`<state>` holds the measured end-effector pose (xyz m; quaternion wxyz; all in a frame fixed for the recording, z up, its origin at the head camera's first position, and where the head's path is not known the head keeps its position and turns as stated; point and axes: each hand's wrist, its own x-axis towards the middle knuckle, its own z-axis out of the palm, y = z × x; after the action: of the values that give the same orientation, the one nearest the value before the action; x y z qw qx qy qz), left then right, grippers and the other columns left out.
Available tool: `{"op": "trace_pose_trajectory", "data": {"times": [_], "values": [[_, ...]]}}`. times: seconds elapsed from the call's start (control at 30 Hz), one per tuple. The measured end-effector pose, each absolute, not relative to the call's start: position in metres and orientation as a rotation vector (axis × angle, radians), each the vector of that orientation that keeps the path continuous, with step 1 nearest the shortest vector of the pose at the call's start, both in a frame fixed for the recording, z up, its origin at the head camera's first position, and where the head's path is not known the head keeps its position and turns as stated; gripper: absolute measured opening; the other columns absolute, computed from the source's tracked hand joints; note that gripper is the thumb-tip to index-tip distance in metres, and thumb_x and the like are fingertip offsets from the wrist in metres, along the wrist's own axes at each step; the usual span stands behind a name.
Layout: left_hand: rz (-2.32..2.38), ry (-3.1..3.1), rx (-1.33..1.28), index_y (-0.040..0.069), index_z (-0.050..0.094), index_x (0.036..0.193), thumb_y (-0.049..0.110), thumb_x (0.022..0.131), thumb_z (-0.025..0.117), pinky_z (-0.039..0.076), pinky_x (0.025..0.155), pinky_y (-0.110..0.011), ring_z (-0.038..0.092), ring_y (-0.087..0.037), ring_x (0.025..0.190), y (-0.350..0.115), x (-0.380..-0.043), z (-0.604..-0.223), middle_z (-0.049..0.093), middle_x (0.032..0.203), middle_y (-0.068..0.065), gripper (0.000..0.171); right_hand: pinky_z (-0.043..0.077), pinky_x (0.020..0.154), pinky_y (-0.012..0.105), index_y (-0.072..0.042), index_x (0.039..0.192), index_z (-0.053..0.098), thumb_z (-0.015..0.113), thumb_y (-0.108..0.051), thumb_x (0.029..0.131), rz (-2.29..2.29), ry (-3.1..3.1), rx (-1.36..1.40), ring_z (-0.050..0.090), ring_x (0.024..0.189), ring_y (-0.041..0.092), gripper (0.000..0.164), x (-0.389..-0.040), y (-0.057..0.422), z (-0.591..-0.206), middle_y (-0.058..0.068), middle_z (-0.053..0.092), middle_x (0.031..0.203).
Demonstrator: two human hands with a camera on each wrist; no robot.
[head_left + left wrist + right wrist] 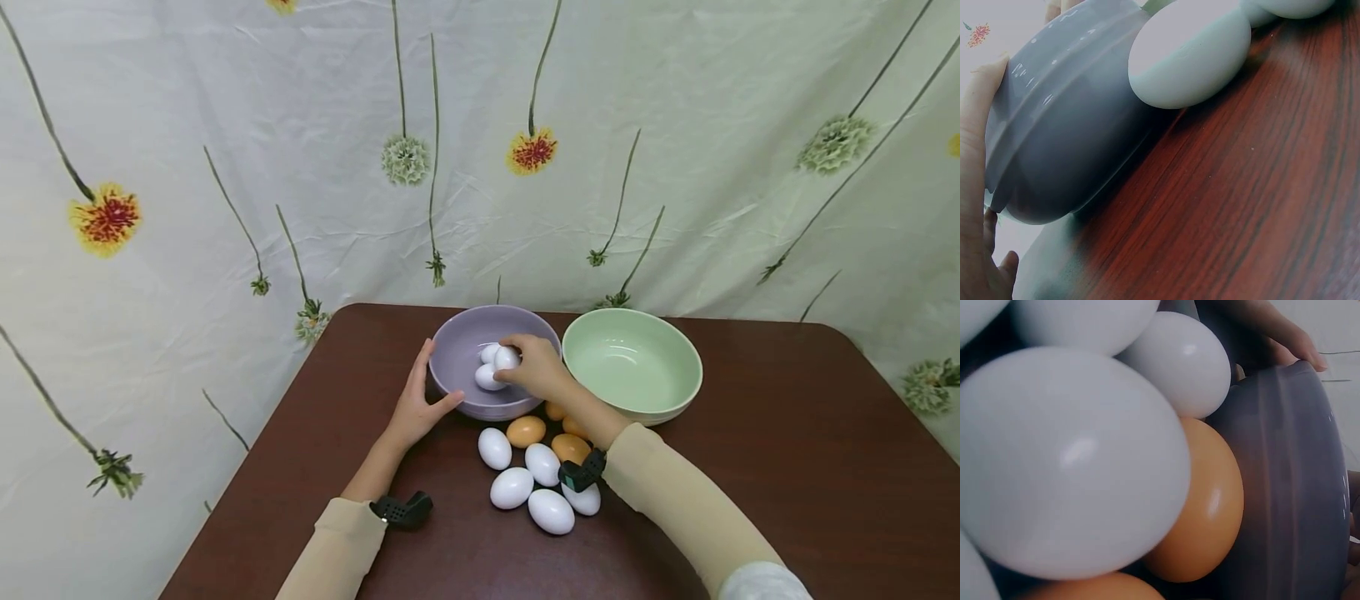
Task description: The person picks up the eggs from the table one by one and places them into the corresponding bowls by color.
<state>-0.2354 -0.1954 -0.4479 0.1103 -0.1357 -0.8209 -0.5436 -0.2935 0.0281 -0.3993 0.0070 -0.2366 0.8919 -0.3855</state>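
Observation:
A purple bowl (456,358) stands on the table. My left hand (412,408) rests against its left side, fingers spread along the outer wall and thumb touching the near rim; the left wrist view shows that thumb (988,81) at the bowl's edge. Inside the bowl, my right hand (538,365) pinches a white egg (507,358) between thumb and fingers. Two more white eggs lie beside it in the bowl, one nearer (489,377) and one behind. The right wrist view is mostly filled by eggs on the table, a large white egg (1072,462) foremost.
A green bowl (630,358) stands right of the purple one. In front of the bowls, several white eggs (512,488) and several brown eggs (527,432) lie on the dark wooden table (787,450), some partly under the right forearm. A flowered cloth (480,208) hangs behind.

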Motion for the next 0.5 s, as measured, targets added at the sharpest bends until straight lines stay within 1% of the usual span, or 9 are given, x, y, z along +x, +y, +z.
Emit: {"op": "trace_pose_trajectory", "data": {"times": [0.07, 0.2, 0.4, 0.5], "values": [[-1.594, -2.422, -0.402, -0.003, 0.018, 0.153, 0.015, 0.083, 0.074, 0.013, 0.113, -0.057, 0.012, -0.038, 0.145, -0.1938, -0.2311, -0.4397, 0.011, 0.160, -0.023, 0.092, 0.049, 0.091, 0.039, 0.001, 0.125, 0.063, 0.082, -0.015, 0.079, -1.183, 2.799, -0.721, 0.061, 0.110, 0.027, 0.052, -0.2955, 0.0255, -0.3986, 0.014, 0.065, 0.120], [-1.599, -2.423, -0.403, -0.004, 0.018, 0.153, 0.015, 0.082, 0.075, 0.013, 0.113, -0.057, 0.012, -0.039, 0.145, -0.1932, -0.2297, -0.4371, 0.011, 0.159, -0.023, 0.093, 0.049, 0.091, 0.039, 0.002, 0.123, 0.065, 0.083, -0.015, 0.077, -1.126, 2.813, -0.712, 0.061, 0.109, 0.027, 0.052, -0.2987, 0.0225, -0.3990, 0.014, 0.066, 0.120], [-1.604, -2.408, -0.424, -0.004, 0.017, 0.153, 0.015, 0.082, 0.075, 0.012, 0.113, -0.058, 0.012, -0.039, 0.145, -0.1949, -0.2309, -0.4407, 0.011, 0.159, -0.024, 0.093, 0.048, 0.090, 0.037, 0.002, 0.115, 0.068, 0.086, -0.014, 0.073, -0.946, 2.833, -0.818, 0.062, 0.104, 0.026, 0.049, -0.3012, 0.0202, -0.4011, 0.013, 0.069, 0.112], [-1.604, -2.404, -0.428, -0.004, 0.017, 0.153, 0.012, 0.083, 0.073, 0.012, 0.114, -0.056, 0.012, -0.038, 0.145, -0.1945, -0.2309, -0.4409, 0.011, 0.159, -0.024, 0.092, 0.048, 0.091, 0.037, 0.001, 0.113, 0.069, 0.086, -0.014, 0.073, -0.865, 2.830, -0.843, 0.062, 0.104, 0.026, 0.046, -0.3019, 0.0194, -0.4018, 0.012, 0.069, 0.109]]}}
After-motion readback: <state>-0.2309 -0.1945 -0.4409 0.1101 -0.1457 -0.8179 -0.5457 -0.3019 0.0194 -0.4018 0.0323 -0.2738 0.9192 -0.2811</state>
